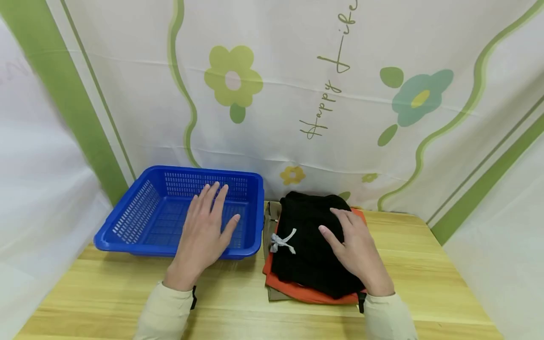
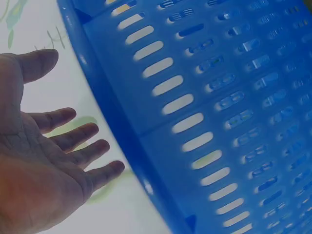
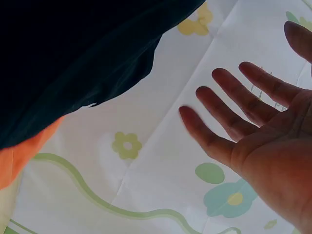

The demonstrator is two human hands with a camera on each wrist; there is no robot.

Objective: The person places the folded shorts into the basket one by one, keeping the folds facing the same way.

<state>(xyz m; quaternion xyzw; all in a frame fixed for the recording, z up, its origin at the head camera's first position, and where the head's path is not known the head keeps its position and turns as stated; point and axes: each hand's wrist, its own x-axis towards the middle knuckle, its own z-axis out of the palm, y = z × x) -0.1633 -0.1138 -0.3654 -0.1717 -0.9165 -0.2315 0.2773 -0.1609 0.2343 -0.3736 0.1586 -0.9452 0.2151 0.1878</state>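
A blue plastic basket (image 1: 178, 252) with slotted walls stands at the left of the table. Over its near right part, my left hand (image 1: 203, 236) is held with fingers spread and nothing in it. To the right lies a stack of folded clothes: a black garment (image 1: 314, 255) with a white drawstring bow (image 1: 282, 242) on top, an orange garment (image 1: 306, 292) beneath it, and a grey-brown one (image 1: 278, 296) lowest. My right hand (image 1: 354, 243) hovers above the right side of the black garment, fingers extended. In the right wrist view its palm (image 3: 278, 161) holds nothing.
The wooden table (image 1: 408, 274) extends in front of and to the right of the stack. A white curtain (image 1: 272, 118) printed with flowers hangs directly behind the basket and clothes, and cloth also encloses both sides.
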